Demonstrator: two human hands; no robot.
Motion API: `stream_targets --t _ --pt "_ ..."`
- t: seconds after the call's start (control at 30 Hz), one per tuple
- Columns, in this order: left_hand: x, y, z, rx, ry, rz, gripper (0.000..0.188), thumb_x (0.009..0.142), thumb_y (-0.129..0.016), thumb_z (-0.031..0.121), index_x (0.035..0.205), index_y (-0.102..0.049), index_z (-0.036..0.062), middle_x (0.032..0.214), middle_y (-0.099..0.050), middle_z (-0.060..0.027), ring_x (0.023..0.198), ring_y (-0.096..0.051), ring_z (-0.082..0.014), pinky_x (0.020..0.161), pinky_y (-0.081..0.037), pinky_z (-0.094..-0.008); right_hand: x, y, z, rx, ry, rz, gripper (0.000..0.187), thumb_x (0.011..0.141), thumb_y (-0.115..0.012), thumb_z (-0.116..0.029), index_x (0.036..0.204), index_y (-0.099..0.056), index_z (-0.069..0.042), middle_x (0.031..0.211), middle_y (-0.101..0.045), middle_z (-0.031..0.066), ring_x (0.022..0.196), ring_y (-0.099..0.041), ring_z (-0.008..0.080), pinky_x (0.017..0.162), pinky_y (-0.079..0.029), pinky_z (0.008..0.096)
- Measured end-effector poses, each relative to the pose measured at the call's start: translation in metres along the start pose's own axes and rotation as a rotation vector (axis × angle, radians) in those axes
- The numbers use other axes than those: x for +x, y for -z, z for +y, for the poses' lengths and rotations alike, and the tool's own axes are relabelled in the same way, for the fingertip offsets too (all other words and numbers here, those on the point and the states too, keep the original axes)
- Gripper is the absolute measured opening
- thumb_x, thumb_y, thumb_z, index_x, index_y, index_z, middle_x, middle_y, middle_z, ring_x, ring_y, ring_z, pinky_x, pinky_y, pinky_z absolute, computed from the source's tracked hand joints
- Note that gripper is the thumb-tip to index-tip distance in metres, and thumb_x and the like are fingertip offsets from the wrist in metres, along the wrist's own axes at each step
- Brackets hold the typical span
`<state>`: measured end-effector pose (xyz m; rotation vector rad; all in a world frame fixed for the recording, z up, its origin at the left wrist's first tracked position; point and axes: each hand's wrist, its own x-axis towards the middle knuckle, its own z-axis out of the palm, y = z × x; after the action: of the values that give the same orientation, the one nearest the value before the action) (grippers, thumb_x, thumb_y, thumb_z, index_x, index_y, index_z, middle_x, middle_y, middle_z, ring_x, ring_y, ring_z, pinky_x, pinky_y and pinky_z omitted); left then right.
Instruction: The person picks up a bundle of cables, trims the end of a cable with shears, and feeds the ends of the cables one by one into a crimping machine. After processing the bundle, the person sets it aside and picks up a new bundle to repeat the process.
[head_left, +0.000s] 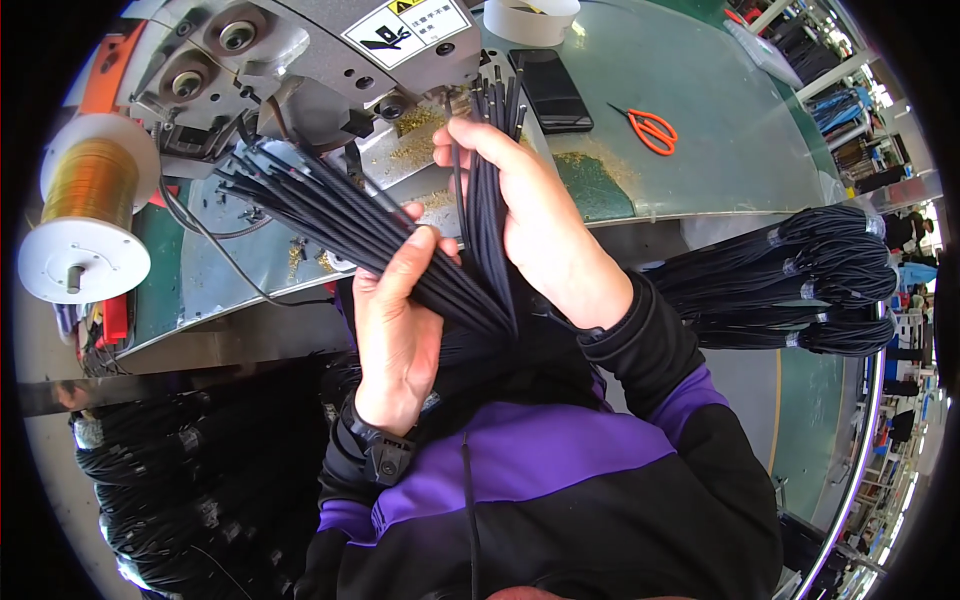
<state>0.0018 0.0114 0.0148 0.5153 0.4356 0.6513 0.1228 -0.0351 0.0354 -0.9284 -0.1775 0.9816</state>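
Observation:
My left hand (398, 325) is closed round a bundle of black cables (330, 215), thumb on top, with the cut ends fanned toward the upper left. My right hand (530, 215) is closed on a second group of black cables (486, 215) that stands nearly upright, several tips showing gold-coloured bands. Its thumb and index finger are at a single black cable (457, 170) set slightly apart, whose top is near the underside of a grey machine (310, 60). Both groups meet below my hands, in front of my body.
A spool of brass-coloured strip (95, 185) stands at the left. Small brass scraps (410, 150) litter the machine bed. On the green table (700, 90) are a black phone (552, 90) and orange-handled snips (652, 130). Coiled black cables hang at right (840, 280) and lower left (170, 480).

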Motion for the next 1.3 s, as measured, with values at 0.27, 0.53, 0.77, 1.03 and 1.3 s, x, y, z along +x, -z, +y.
stream_targets --t 0.27,0.53,0.77,1.03,1.3 --pt "0.001 0.005 -0.017 0.111 0.004 0.023 0.015 0.077 -0.06 0.0 0.091 -0.055 0.0024 0.083 -0.059 -0.005 0.071 -0.056 -0.0152 0.067 -0.046 -0.0256 -0.02 0.011 0.02 -0.384 0.18 -0.118 0.019 0.079 -0.061 -0.018 0.085 -0.058 0.0 0.065 -0.053 -0.0004 0.056 -0.048 0.0056 0.045 -0.038 0.0202" --pt "-0.001 0.006 -0.017 0.109 0.04 -0.017 0.011 0.078 -0.06 0.003 0.088 -0.055 0.0032 0.08 -0.059 -0.005 0.072 -0.056 -0.0145 0.067 -0.045 -0.0265 -0.024 0.016 0.018 -0.387 0.234 -0.013 0.019 0.078 -0.062 -0.019 0.078 -0.058 -0.001 0.066 -0.055 0.0006 0.057 -0.048 0.0041 0.048 -0.037 0.0196" --pt "0.002 0.011 -0.008 0.063 -0.058 0.025 0.011 0.08 -0.059 0.007 0.089 -0.054 0.0034 0.077 -0.056 -0.0044 0.069 -0.054 -0.0157 0.067 -0.044 -0.0282 -0.011 0.007 0.008 -0.133 0.149 0.032 0.021 0.077 -0.062 -0.026 0.074 -0.057 -0.006 0.06 -0.049 -0.0037 0.057 -0.044 0.004 0.053 -0.034 0.0191" --pt "0.002 0.001 0.014 -0.079 -0.045 0.063 0.018 0.081 -0.057 0.007 0.097 -0.052 0.0026 0.079 -0.055 -0.0047 0.07 -0.054 -0.0161 0.069 -0.045 -0.0292 0.017 -0.004 0.004 -0.032 0.028 0.036 0.022 0.076 -0.063 -0.031 0.077 -0.057 -0.009 0.062 -0.047 -0.006 0.062 -0.044 0.0042 0.057 -0.033 0.0189" --pt "0.006 0.007 -0.013 0.123 0.034 -0.002 0.014 0.081 -0.056 0.004 0.094 -0.055 0.0008 0.083 -0.058 -0.0063 0.073 -0.057 -0.0163 0.066 -0.047 -0.0299 -0.009 0.005 0.012 -0.27 0.058 -0.098 0.024 0.078 -0.061 -0.028 0.078 -0.057 -0.004 0.064 -0.049 -0.0022 0.05 -0.045 0.0059 0.043 -0.036 0.0202"
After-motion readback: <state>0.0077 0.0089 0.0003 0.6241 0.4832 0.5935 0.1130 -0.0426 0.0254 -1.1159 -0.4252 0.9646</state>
